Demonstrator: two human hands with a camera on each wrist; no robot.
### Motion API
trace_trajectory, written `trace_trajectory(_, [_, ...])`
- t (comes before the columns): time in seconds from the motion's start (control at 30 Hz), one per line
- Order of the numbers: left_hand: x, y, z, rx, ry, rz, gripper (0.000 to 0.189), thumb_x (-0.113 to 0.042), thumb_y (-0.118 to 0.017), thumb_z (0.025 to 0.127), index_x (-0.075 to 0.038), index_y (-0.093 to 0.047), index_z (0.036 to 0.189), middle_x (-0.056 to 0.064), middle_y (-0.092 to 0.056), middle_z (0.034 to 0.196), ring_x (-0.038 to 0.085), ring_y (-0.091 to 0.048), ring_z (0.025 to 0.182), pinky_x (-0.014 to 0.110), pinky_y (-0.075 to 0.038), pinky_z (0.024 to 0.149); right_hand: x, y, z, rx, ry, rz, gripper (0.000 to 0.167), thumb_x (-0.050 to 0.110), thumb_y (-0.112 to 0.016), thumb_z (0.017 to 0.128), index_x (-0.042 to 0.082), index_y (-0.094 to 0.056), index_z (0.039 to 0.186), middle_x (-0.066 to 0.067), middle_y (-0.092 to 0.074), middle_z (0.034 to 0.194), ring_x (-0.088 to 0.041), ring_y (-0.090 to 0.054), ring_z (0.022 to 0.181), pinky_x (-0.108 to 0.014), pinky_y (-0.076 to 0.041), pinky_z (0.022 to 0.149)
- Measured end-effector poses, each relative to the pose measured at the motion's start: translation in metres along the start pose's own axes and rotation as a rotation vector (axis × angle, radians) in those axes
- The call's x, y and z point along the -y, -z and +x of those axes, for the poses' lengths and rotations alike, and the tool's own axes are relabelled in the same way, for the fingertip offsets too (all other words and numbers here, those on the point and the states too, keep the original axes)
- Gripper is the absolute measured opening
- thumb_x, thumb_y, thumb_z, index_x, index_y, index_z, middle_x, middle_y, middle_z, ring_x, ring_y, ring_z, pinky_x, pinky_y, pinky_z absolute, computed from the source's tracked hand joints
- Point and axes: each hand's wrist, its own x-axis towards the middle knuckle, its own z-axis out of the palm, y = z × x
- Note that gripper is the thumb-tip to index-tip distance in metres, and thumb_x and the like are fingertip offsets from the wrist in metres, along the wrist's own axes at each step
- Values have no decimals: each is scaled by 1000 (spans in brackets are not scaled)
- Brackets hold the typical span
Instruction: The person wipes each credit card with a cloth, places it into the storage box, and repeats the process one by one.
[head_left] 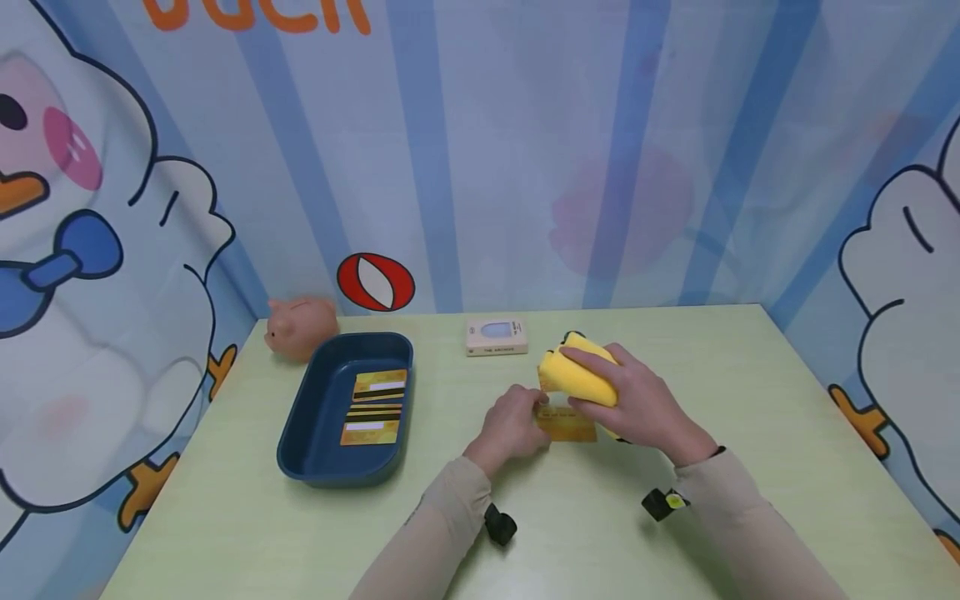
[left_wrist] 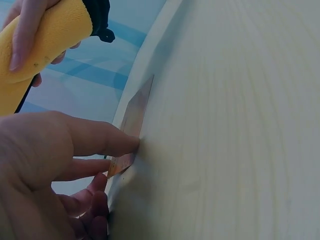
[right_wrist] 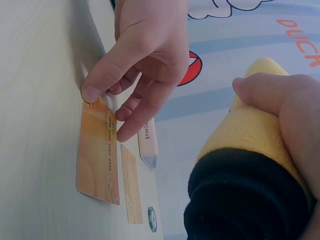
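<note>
My left hand pinches one end of a gold bank card on the table, thumb along one edge and fingertips at the other in the right wrist view. My right hand grips a bunched yellow-and-black cloth with the thumb and fingers round it. That cloth is held above the card, raised off it in the left wrist view. Beyond the pinched card lies a second gold card, mostly hidden by the cloth in the head view. Near it is a small round disc.
Left of the hands stands a dark blue tray with several gold cards inside. A pink piggy bank sits behind the tray. Toward the table's back edge is a small pale pink box. A printed curtain hangs behind the table.
</note>
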Motion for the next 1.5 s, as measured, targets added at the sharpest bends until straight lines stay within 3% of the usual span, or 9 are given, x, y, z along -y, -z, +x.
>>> trace_trajectory(0.3, [0, -1, -4, 0, 14, -14, 47, -10, -85, 81, -8, -72, 127, 6, -63, 111, 21, -57, 100, 39, -54, 91, -1, 1, 0, -4, 7, -6, 70, 31, -83, 91, 32, -53, 154, -7, -55, 112, -15, -50, 79, -31, -47, 62])
trace_trajectory(0.53, [8, -1, -5, 2, -14, -60, 45, -8, -80, 83, -14, -70, 126, -1, -67, 96, 15, -58, 84, 30, -50, 73, -2, 0, -1, -2, 2, -11, 70, 31, -84, 91, 33, -53, 154, -7, -54, 111, -15, -50, 79, -32, -47, 63])
trace_trajectory(0.73, [14, 2, -6, 29, -18, -125, 51, -1, -77, 83, -11, -69, 132, 2, -66, 100, 17, -58, 90, 32, -51, 79, -3, -1, -1, 1, 6, -5, 70, 31, -83, 91, 34, -53, 154, -7, -54, 111, -15, -49, 79, -32, -46, 62])
trace_trajectory(1.0, [26, 14, -9, 27, 52, -353, 60, 11, -71, 82, -7, -65, 138, 8, -65, 117, 19, -60, 94, 33, -56, 81, -2, -5, -2, 11, 3, -1, 72, 31, -85, 90, 33, -53, 154, -8, -55, 114, -16, -50, 80, -31, -48, 63])
trace_trajectory(1.27, [40, 24, -12, -15, 114, -556, 59, 3, -83, 81, -10, -65, 137, 14, -63, 118, 23, -66, 85, 30, -58, 63, 2, -7, 1, 11, 13, 3, 70, 29, -85, 90, 33, -54, 153, -8, -56, 113, -16, -50, 80, -32, -48, 64])
trace_trajectory(1.5, [44, 39, -21, -23, 117, -746, 57, 4, -74, 86, -5, -60, 140, 21, -67, 116, 23, -69, 83, 29, -60, 71, 7, -13, 6, 25, 41, 0, 70, 29, -85, 89, 33, -55, 153, -7, -56, 113, -16, -51, 81, -32, -48, 65])
